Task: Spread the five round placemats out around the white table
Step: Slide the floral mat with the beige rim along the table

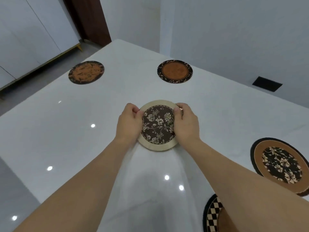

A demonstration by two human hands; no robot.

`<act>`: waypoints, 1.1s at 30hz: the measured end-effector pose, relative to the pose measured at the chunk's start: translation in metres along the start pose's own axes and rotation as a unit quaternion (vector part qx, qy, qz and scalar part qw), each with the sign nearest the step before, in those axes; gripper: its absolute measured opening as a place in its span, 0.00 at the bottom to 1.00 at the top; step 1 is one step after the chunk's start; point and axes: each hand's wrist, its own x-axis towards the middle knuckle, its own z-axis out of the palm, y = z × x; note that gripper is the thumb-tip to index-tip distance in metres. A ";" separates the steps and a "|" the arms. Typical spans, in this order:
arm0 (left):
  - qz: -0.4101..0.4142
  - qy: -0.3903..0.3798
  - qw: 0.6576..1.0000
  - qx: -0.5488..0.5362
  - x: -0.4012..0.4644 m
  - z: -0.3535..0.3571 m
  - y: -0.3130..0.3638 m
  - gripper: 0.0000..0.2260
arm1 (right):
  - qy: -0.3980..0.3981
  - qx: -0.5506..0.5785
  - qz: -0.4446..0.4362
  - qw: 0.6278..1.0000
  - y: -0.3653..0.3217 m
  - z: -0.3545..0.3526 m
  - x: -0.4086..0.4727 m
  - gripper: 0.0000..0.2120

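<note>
A cream-rimmed placemat with a dark floral centre (158, 126) is in the middle of the white table (66, 131). My left hand (128, 124) grips its left edge and my right hand (184, 123) grips its right edge. An orange-and-black placemat (86, 72) lies at the far left, and an orange one with a black leafy rim (174, 71) at the far right. A brown floral placemat (280, 165) lies at the right edge. A checkered placemat (212, 213) shows at the bottom right, partly hidden by my right forearm.
White cabinets (25, 39) stand beyond the table's left side, with a dark door (88, 19) behind. A white wall (234, 30) runs along the table's far right side, with a dark vent (267, 84) in it. The glossy tabletop reflects ceiling lights.
</note>
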 end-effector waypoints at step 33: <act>0.141 0.029 0.947 0.287 0.154 0.021 -0.025 0.10 | 0.195 -0.331 0.116 0.916 0.000 0.077 0.095 0.12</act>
